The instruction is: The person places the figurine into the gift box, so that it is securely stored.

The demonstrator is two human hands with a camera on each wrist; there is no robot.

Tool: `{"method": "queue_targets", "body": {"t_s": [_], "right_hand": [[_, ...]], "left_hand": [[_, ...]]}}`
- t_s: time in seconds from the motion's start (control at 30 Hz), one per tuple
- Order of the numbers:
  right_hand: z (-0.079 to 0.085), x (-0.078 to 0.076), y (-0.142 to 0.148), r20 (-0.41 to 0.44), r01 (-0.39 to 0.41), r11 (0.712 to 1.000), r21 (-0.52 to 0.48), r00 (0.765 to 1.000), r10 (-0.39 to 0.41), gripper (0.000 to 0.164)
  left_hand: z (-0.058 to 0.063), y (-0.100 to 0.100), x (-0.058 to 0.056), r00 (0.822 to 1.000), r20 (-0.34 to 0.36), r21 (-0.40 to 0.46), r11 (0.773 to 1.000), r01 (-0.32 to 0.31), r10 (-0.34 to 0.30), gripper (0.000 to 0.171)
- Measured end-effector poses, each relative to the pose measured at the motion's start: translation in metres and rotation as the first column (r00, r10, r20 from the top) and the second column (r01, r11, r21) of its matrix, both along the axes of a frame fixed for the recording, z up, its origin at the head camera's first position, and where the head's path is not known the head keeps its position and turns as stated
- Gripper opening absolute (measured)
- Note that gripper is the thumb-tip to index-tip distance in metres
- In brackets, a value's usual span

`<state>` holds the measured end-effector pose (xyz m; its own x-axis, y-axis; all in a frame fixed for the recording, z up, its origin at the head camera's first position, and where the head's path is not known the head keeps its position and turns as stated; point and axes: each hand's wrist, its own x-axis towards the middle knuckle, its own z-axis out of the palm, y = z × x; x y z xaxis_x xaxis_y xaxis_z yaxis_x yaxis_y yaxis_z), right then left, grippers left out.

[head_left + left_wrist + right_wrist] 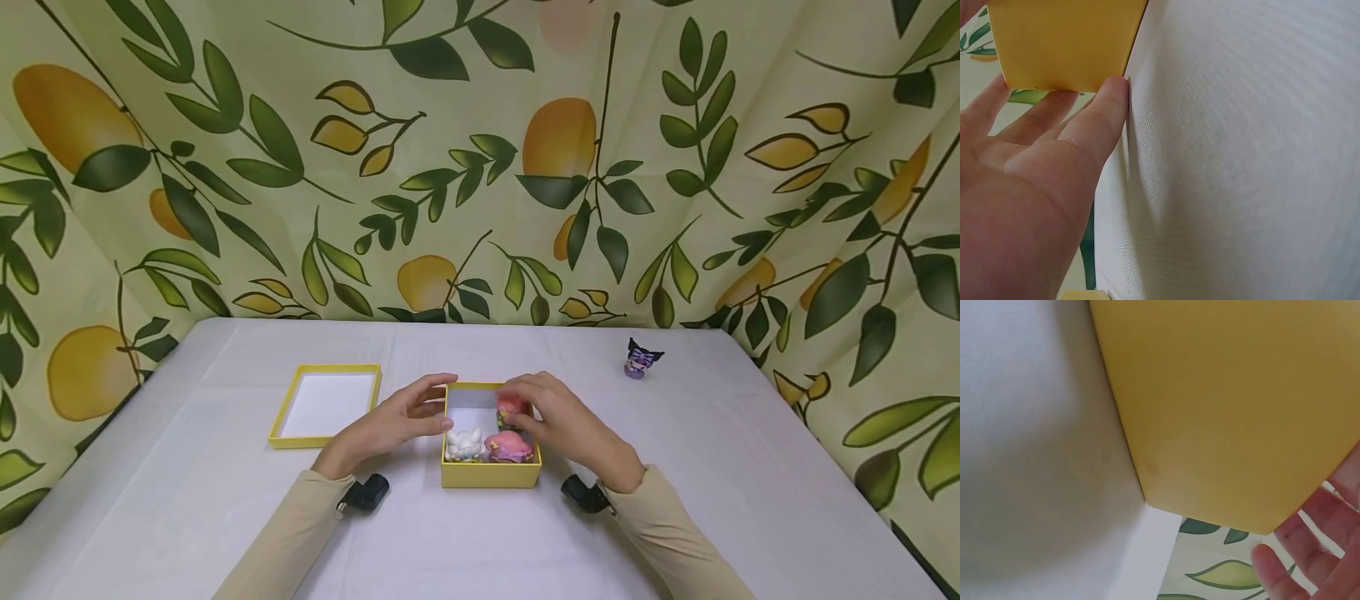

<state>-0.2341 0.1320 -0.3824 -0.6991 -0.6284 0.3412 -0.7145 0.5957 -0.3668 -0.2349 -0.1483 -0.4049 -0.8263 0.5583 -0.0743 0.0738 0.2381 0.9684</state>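
While a leaf-and-fruit curtain [465, 217] hangs behind and to both sides, the white-draped tabletop [187, 500] shows soft creases, so a hard push could ruck that surface and shift whatever stands on it. The box [491, 477] sits near the middle, open at the top; uneven pressure on its walls might turn it. The lid [327, 406] lies to the left, hollow side up, near enough for a stray wrist to knock. The left hand [397, 421] has its fingers extended against the box's left wall, gripping nothing. The right hand [558, 417] reaches over the right wall and seems to pinch the red figure [510, 406] at back right, where a slack hold could topple it onto the pink figure [510, 447] in front. The white figure [465, 447] fills the front left, while the purple figure [639, 364] stands well apart at far right, safe unless an arm sweeps it
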Motion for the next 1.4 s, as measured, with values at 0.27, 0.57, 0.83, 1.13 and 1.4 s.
{"method": "queue_targets", "body": {"t_s": [0.27, 0.57, 0.83, 1.13, 1.4], "right_hand": [[0.0019, -0.0028, -0.0002, -0.018, -0.050, 0.999, 0.017, 0.999, 0.051, 0.030], [0.0011, -0.0046, -0.0003, -0.041, -0.062, 0.998, 0.010, 0.997, 0.062, 0.029], [-0.0007, -0.0062, 0.0018, -0.031, -0.079, 0.996, -0.046, 0.997, 0.077, 0.030], [0.0003, -0.0042, 0.0036, -0.007, -0.043, 0.996, -0.072, 0.999, 0.043, 0.032], [0.0045, -0.0021, 0.0039, 0.006, -0.008, 0.997, -0.079, 1.000, 0.009, 0.028]], "left_hand": [[0.0004, 0.0003, -0.0004, 1.000, 0.002, -0.008, 1.000, -0.008, 0.008, 0.072], [0.0014, 0.0004, -0.0002, 1.000, 0.002, -0.020, 1.000, -0.012, 0.012, 0.072], [0.0000, 0.0001, -0.0007, 1.000, -0.004, -0.020, 1.000, -0.010, 0.010, 0.072], [0.0000, -0.0001, 0.0001, 1.000, 0.005, -0.018, 1.000, -0.013, 0.013, 0.072], [-0.0002, -0.0004, -0.0001, 1.000, 0.004, -0.008, 1.000, -0.006, 0.006, 0.073]]}}
